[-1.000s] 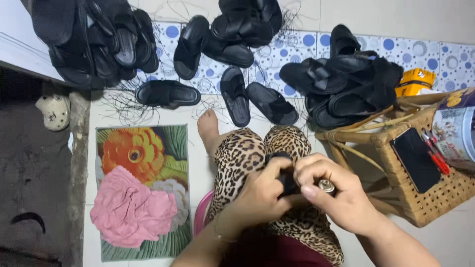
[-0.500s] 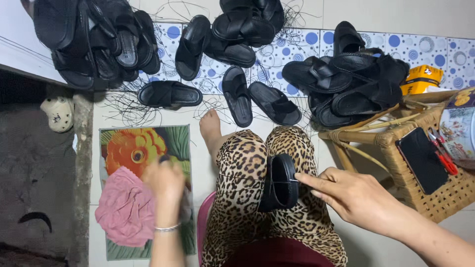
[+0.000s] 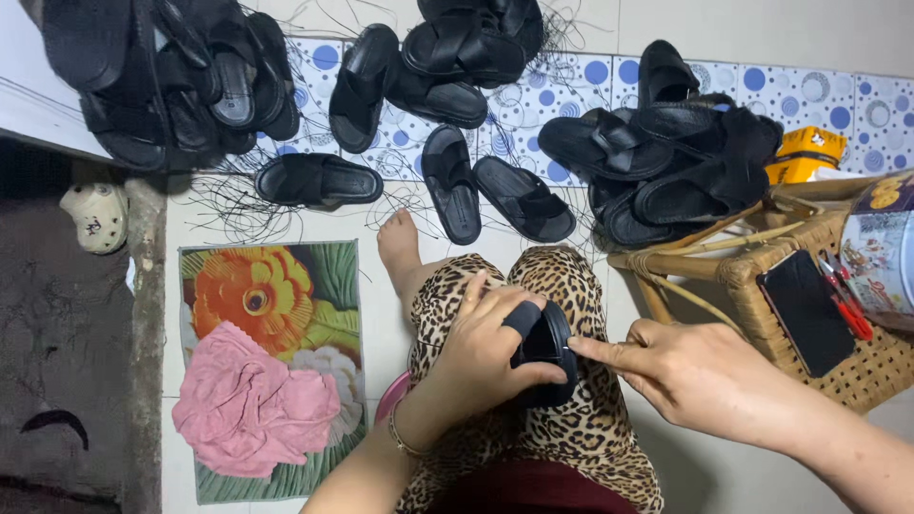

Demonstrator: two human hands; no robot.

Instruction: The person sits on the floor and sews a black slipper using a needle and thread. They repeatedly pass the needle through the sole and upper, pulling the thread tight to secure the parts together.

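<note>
Tiled floor (image 3: 762, 29) is covered along the far edge with heaps of black sandals (image 3: 666, 157), loose threads everywhere. Nearer the left edge there's a flowery mat (image 3: 276, 295) with a pink cloth (image 3: 252, 414) bunched on its near half. A wicker stool (image 3: 762, 286) sits at the right with a dark phone (image 3: 804, 309) on top. The person sits with leopard-print legs (image 3: 562, 438) stretched out, one black sandal (image 3: 547, 352) resting on the lap. Left hand (image 3: 490, 347) has its fingers wrapped around it, clamped on. Right hand (image 3: 700, 376) points a finger into the sandal's side, the other fingers loosely curled, holding nothing.
</note>
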